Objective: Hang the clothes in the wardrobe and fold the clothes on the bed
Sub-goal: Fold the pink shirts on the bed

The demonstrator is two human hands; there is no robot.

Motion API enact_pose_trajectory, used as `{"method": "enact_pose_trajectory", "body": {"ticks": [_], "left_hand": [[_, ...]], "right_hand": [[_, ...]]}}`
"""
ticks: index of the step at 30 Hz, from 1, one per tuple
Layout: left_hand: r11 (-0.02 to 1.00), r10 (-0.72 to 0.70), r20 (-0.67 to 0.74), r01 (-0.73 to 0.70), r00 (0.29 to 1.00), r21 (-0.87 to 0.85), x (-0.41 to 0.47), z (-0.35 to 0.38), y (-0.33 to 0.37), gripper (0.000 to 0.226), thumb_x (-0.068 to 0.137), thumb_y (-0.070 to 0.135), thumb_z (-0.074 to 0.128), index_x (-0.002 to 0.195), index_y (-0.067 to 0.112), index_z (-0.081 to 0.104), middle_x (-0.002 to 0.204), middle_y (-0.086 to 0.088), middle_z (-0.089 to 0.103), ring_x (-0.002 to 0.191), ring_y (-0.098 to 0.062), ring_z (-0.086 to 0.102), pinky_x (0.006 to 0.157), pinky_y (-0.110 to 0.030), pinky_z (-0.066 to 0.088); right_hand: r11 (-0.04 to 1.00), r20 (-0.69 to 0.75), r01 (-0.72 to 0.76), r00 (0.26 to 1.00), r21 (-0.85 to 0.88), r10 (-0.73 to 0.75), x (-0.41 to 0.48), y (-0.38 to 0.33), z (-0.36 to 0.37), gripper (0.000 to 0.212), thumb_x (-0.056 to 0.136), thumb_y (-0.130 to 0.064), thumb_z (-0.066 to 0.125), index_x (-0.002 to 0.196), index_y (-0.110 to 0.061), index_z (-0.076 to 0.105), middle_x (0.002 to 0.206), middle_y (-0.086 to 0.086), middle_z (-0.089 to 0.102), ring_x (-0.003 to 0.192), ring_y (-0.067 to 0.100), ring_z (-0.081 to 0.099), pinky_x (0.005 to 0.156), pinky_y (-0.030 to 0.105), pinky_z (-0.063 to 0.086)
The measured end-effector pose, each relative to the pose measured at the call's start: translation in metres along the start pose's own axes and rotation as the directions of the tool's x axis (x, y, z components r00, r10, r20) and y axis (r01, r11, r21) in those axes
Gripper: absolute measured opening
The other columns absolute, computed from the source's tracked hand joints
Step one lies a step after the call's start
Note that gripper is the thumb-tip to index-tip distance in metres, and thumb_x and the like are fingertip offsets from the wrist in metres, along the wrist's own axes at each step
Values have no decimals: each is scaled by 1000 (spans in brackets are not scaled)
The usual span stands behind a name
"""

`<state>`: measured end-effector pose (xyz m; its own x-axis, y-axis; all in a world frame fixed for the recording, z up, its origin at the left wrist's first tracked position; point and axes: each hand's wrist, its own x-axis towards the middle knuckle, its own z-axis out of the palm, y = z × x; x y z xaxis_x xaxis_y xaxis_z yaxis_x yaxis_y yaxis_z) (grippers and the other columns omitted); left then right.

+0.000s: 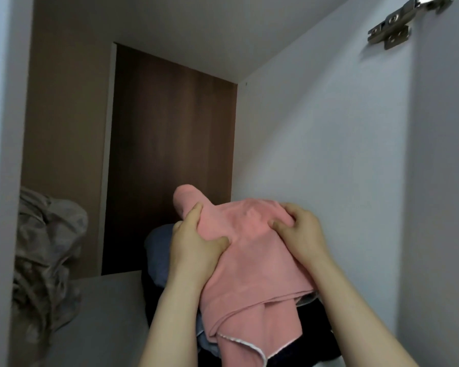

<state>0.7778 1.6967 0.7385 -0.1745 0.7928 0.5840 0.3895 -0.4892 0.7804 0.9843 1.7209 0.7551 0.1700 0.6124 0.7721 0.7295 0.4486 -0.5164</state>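
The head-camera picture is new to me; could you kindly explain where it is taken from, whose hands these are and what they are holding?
There is no machine here: a person wears one wide-angle camera on the head, so you look forward and down along their own bare arms. The view is into a wardrobe compartment with a white side wall, a brown back panel and a metal hinge at the top right. The left hand and the right hand both grip a pink garment, held over a pile of dark clothes on the shelf. A crumpled beige fabric sits at the left of the shelf.
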Motion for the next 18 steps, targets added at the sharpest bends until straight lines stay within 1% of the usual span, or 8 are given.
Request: {"method": "enact_pose_trajectory", "body": {"ticks": [4, 5, 7, 9, 10, 12, 15, 18], "left_hand": [[988, 47, -186, -74, 981, -138, 9, -8, 1, 84, 76, 17, 78, 148, 27, 35, 145, -5, 42, 127, -16, 43, 95, -19, 31], [993, 11, -172, -30, 985, -112, 10, -9, -1, 84, 77, 19, 78, 149, 24, 33, 147, -8, 40, 130, -22, 42, 98, -22, 32], [990, -140, -96, 141, 985, -1, 10, -8, -8, 84, 79, 25, 76, 149, 15, 31, 147, -16, 39, 131, -32, 42, 103, -29, 35], [959, -265, -51, 269, 963, 90, 6, -7, -9, 81, 81, 30, 73, 147, 7, 32, 144, -22, 40, 128, -37, 44, 101, -32, 38], [951, -287, -42, 290, 957, 109, 4, -8, -8, 81, 81, 32, 73, 146, 7, 33, 143, -23, 39, 126, -38, 45, 100, -32, 39], [950, -266, -24, 266, 964, 160, 1, -10, -1, 85, 77, 40, 75, 145, 11, 34, 144, -21, 33, 126, -40, 43, 102, -33, 37], [942, -158, 56, 134, 986, 307, -3, -10, 7, 84, 72, 47, 76, 143, 19, 40, 148, -14, 26, 131, -37, 36, 110, -36, 34], [935, -162, 135, 108, 978, 337, -6, -9, 11, 79, 72, 46, 75, 141, 25, 43, 155, -9, 18, 139, -33, 26, 113, -33, 27]], "right_hand": [[994, -218, 100, 972, 34, -91, 16, -11, 6, 40, 83, -17, 71, 123, -16, 66, 120, 3, 68, 110, 21, 63, 96, 27, 46], [996, -199, 90, 976, -9, -89, 19, -11, 8, 39, 84, -19, 70, 123, -16, 65, 121, 4, 68, 111, 23, 62, 95, 30, 47], [978, -8, -12, 1000, -209, 11, 22, -7, 15, 38, 87, -27, 67, 123, -16, 64, 122, 10, 67, 112, 29, 61, 91, 34, 48], [918, 211, -132, 952, -375, 223, 20, -1, 21, 44, 89, -35, 64, 126, -13, 61, 127, 14, 63, 116, 31, 58, 91, 33, 46], [905, 258, -169, 923, -390, 284, 18, 1, 21, 47, 89, -38, 64, 127, -11, 60, 128, 15, 62, 117, 30, 58, 92, 32, 46], [903, 241, -188, 924, -386, 296, 15, 3, 16, 49, 86, -43, 66, 122, -11, 61, 126, 14, 63, 114, 29, 59, 89, 33, 47], [879, 217, -198, 924, -434, 316, 10, 0, 0, 53, 78, -48, 71, 118, -14, 61, 124, 11, 63, 112, 28, 60, 90, 33, 49], [840, 209, -231, 905, -491, 371, 8, -5, -21, 55, 74, -45, 75, 118, -16, 61, 124, 9, 63, 112, 27, 60, 91, 34, 50]]}}
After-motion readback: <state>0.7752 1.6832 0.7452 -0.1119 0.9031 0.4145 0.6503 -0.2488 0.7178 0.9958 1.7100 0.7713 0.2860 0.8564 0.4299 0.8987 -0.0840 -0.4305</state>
